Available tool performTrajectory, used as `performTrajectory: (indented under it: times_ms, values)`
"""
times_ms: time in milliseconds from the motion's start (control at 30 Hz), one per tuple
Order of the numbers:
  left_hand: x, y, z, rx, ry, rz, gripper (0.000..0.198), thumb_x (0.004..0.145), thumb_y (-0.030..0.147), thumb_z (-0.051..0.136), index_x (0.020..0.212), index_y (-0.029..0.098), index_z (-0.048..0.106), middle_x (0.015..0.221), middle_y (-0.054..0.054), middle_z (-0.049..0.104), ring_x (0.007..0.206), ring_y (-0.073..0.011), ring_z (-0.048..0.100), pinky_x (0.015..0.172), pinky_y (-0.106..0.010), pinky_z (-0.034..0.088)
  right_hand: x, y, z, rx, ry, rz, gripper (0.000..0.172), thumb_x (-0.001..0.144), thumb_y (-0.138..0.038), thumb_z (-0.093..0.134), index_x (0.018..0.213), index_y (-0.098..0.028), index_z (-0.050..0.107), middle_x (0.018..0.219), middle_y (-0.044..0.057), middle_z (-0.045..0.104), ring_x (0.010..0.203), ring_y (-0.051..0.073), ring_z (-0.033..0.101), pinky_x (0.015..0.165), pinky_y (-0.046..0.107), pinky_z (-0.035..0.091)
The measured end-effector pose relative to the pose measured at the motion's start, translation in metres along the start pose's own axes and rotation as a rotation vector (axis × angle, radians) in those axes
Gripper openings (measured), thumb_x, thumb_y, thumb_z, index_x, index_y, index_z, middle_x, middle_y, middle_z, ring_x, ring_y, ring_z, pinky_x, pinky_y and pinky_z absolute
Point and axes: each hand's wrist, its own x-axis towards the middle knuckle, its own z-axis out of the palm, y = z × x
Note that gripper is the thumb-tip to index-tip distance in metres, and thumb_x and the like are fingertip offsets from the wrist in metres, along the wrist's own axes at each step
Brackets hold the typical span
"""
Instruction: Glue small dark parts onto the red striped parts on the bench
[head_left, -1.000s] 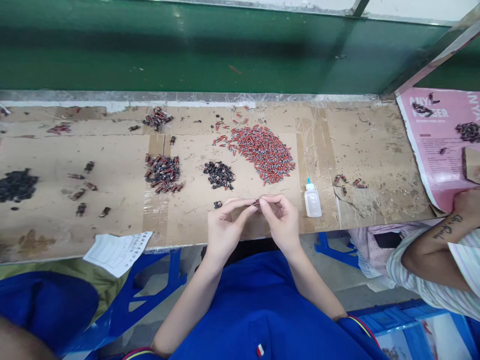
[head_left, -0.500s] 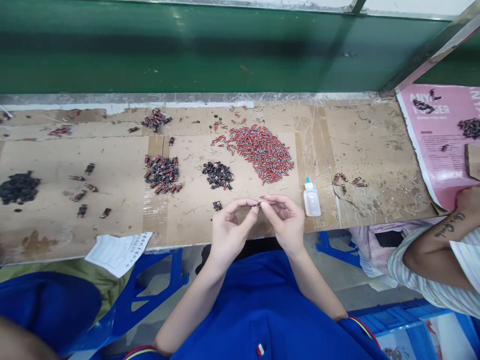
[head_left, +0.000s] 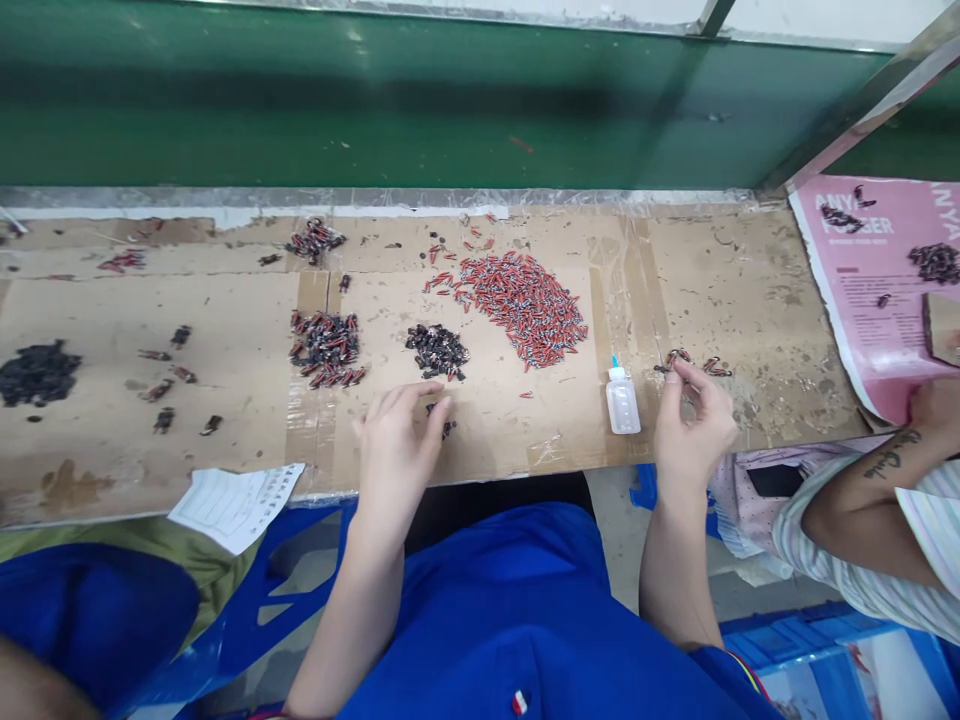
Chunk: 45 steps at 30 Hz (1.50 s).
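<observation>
My left hand [head_left: 397,435] lies on the cardboard-covered bench [head_left: 225,400] with fingers stretched toward a few small dark parts [head_left: 442,420] by its fingertips. My right hand [head_left: 694,415] is out to the right, pinching a small red-and-dark piece at a little group of finished pieces [head_left: 694,362]. Between the hands stands a small white squeeze bottle [head_left: 623,400]. Farther back lie a big heap of red parts [head_left: 529,305], a small heap of dark parts [head_left: 437,350] and a mixed red-and-dark heap [head_left: 326,348].
More small heaps sit at the left [head_left: 37,372] and back [head_left: 315,238]. A printed paper slip [head_left: 236,505] hangs over the front edge. A pink sheet [head_left: 877,270] with dark parts lies at the right, where another person's tattooed arm [head_left: 870,490] rests. A green wall backs the bench.
My hands were together in front of me, pinching one small piece. They have parted: the right carried the piece to the group at the right, the left dropped to the dark parts.
</observation>
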Motion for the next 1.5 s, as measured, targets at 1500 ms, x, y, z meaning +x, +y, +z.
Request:
performTrajectory:
  times_ms: [1500]
  values:
    - [-0.008, 0.003, 0.042, -0.049, -0.122, 0.099, 0.024, 0.08, 0.022, 0.071, 0.104, 0.024, 0.066, 0.088, -0.004, 0.078, 0.101, -0.0264, 0.067, 0.093, -0.046, 0.034, -0.054, -0.051, 0.044, 0.646, -0.423, 0.373, 0.021, 0.071, -0.038, 0.073, 0.07, -0.017, 0.07, 0.07, 0.004, 0.075, 0.066, 0.02, 0.07, 0.06, 0.028, 0.055]
